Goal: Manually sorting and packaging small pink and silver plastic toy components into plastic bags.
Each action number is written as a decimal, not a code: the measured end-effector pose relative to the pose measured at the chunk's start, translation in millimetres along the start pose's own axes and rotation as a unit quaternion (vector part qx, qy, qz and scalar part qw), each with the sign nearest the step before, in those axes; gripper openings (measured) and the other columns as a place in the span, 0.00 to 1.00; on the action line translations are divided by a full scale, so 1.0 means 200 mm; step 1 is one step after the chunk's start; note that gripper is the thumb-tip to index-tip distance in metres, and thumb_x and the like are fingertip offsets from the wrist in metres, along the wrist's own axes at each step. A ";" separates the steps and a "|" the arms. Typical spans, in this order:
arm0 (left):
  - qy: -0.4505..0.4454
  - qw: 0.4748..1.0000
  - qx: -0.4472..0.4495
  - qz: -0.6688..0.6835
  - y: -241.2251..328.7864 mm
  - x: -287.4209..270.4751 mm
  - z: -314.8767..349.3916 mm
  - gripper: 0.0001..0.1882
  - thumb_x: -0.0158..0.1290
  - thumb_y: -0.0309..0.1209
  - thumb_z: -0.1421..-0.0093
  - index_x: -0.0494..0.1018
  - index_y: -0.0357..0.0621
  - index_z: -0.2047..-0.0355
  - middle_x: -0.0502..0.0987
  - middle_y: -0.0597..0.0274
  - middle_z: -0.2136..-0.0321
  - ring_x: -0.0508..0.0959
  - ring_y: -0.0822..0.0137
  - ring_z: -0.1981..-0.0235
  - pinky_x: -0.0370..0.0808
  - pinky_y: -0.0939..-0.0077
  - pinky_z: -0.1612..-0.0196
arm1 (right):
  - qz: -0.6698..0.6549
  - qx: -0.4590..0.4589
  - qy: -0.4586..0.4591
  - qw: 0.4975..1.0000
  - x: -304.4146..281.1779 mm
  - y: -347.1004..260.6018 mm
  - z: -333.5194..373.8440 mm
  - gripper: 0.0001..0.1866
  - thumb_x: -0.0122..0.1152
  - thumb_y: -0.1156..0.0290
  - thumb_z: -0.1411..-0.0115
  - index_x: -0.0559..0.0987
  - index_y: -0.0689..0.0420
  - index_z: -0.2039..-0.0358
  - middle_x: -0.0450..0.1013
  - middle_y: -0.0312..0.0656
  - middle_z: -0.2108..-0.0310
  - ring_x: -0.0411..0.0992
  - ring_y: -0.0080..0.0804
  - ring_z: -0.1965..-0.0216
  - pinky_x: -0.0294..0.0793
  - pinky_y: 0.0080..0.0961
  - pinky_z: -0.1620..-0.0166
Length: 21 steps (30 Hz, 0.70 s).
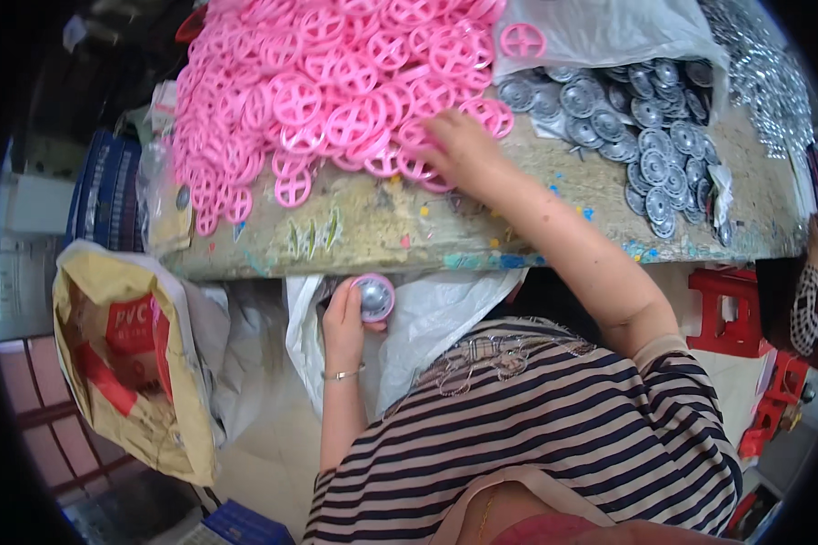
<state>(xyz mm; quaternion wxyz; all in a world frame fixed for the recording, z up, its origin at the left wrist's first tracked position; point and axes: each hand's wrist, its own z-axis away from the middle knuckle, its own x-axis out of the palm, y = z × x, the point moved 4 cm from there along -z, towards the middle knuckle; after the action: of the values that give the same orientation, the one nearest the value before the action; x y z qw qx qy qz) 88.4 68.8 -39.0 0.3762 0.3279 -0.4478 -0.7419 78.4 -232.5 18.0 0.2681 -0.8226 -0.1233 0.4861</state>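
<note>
My left hand point(344, 320), below the table's near edge, grips a round wheel point(374, 298) with a silver-grey disc inside a pink rim. On the table, my right hand point(468, 154) reaches over the near right side of a big heap of pink plastic wheel rings point(350, 73) with crossed spokes. Its thumb and fingers look apart, touching the rings; the fingertips are partly lost among them. Right of that hand lies a pile of silver-grey discs point(659, 168), spilling from a white plastic bag point(618, 32).
A worn, paint-spotted table point(373, 227) carries everything. Shiny silver strips point(763, 82) lie at its far right. A paper sack point(177, 418) stands open at the left, and white plastic sheeting point(427, 313) hangs before me. Red stools point(727, 313) and another person's arm point(807, 304) are at right.
</note>
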 end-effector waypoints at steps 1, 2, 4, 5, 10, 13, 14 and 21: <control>-0.014 1.000 0.001 0.014 0.04 0.04 0.01 0.16 0.41 0.34 0.32 0.69 0.37 0.51 0.76 0.61 0.64 0.79 0.73 0.72 0.77 0.82 0.77 | -0.009 0.019 0.035 0.999 -0.04 0.01 0.03 0.20 0.62 0.63 0.45 0.75 0.60 0.54 0.70 0.51 0.58 0.68 0.49 0.56 0.69 0.38 0.52; -0.006 1.000 -0.008 0.014 0.05 0.06 0.02 0.16 0.41 0.34 0.32 0.69 0.37 0.51 0.76 0.61 0.64 0.79 0.73 0.72 0.77 0.82 0.77 | -0.004 0.007 0.054 0.999 -0.07 0.00 0.05 0.21 0.62 0.64 0.45 0.74 0.61 0.53 0.71 0.50 0.58 0.69 0.45 0.57 0.70 0.35 0.54; -0.049 0.993 0.008 0.109 0.09 0.12 0.04 0.17 0.41 0.35 0.31 0.67 0.36 0.49 0.76 0.59 0.62 0.79 0.70 0.69 0.80 0.78 0.73 | -0.099 0.009 0.010 0.995 -0.08 -0.11 0.13 0.23 0.63 0.64 0.45 0.73 0.62 0.51 0.71 0.49 0.58 0.70 0.41 0.58 0.71 0.32 0.56; -0.046 0.993 0.005 0.111 0.10 0.15 0.05 0.17 0.41 0.35 0.31 0.67 0.36 0.49 0.76 0.59 0.62 0.79 0.70 0.69 0.80 0.78 0.73 | -0.182 0.013 -0.022 0.983 -0.08 -0.17 0.18 0.25 0.64 0.63 0.45 0.72 0.62 0.50 0.71 0.47 0.58 0.70 0.38 0.59 0.71 0.30 0.57; -0.113 0.969 0.064 0.212 0.20 0.36 0.05 0.18 0.39 0.33 0.31 0.64 0.34 0.46 0.73 0.55 0.56 0.78 0.66 0.60 0.82 0.70 0.64 | -0.301 0.097 -0.192 0.929 -0.07 -0.37 0.47 0.28 0.65 0.65 0.45 0.68 0.61 0.46 0.72 0.46 0.56 0.71 0.31 0.63 0.72 0.26 0.59; -0.145 0.955 0.066 0.250 0.28 0.44 0.06 0.17 0.41 0.29 0.32 0.63 0.34 0.46 0.72 0.55 0.53 0.76 0.65 0.55 0.80 0.68 0.58 | -0.337 0.107 -0.163 0.921 -0.07 -0.34 0.51 0.27 0.63 0.68 0.43 0.67 0.61 0.45 0.74 0.44 0.58 0.72 0.29 0.60 0.72 0.26 0.56; -0.177 0.953 0.096 0.225 0.31 0.46 0.08 0.19 0.43 0.25 0.34 0.60 0.34 0.44 0.71 0.54 0.52 0.75 0.66 0.54 0.80 0.69 0.57 | -0.356 0.144 -0.177 0.906 -0.08 -0.30 0.52 0.25 0.61 0.69 0.42 0.67 0.61 0.45 0.74 0.43 0.59 0.73 0.28 0.60 0.73 0.25 0.56; -0.158 0.967 0.093 0.179 0.21 0.36 0.12 0.29 0.48 0.13 0.42 0.56 0.35 0.41 0.69 0.56 0.49 0.74 0.66 0.52 0.79 0.74 0.56 | -0.338 0.170 -0.203 0.903 -0.09 -0.21 0.51 0.17 0.56 0.69 0.38 0.71 0.59 0.49 0.76 0.42 0.65 0.74 0.27 0.65 0.74 0.25 0.61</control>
<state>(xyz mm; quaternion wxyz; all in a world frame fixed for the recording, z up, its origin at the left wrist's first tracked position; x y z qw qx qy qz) 43.3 4.9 -1.9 0.3956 0.1546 -0.6198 -0.6599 -16.5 -173.6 16.3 0.5211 -0.5572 -0.3610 0.5363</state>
